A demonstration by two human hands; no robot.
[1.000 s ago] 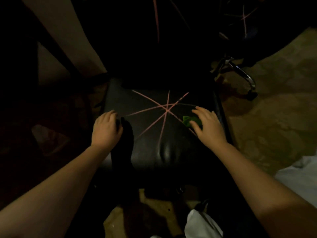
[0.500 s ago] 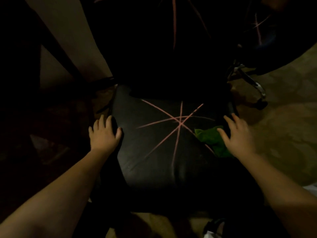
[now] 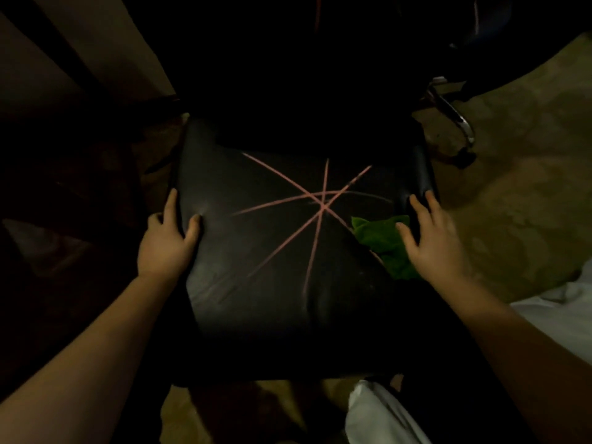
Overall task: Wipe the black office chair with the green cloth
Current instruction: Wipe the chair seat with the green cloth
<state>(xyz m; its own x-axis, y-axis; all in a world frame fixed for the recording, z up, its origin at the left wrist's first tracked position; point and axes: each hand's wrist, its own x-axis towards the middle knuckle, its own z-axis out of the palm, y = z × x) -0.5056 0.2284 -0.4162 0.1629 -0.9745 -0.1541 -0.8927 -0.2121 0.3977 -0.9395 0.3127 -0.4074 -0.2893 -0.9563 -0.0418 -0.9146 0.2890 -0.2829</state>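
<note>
The chair (image 3: pixel 282 283) stands directly below the camera. The scene is dim.

1. Seat (image 3: pixel 256 238): black and glossy, marked with pink lines (image 3: pixel 290 200) that cross in a star right of centre. The backrest above it is lost in shadow.
2. Cloth (image 3: pixel 381 245): green and crumpled. It lies on the right part of the seat, near the right edge, just below and right of the star.
3. Left hand (image 3: pixel 163 248): grips the left edge of the seat. The thumb presses down on the top surface and dents it. The index finger lies along the side of the edge. The other fingers are hidden behind the edge, so their state cannot be told.
4. Right hand (image 3: pixel 432 245): rests palm down on the right side of the cloth. The fingers are straight and spread. The thumb lies on the cloth, and the fingertips reach the right edge of the seat.
5. Surroundings: a mottled floor (image 3: pixel 512 193) on the right, a chrome leg (image 3: pixel 456 118) at upper right, and white fabric (image 3: pixel 560 312) at lower right.
</note>
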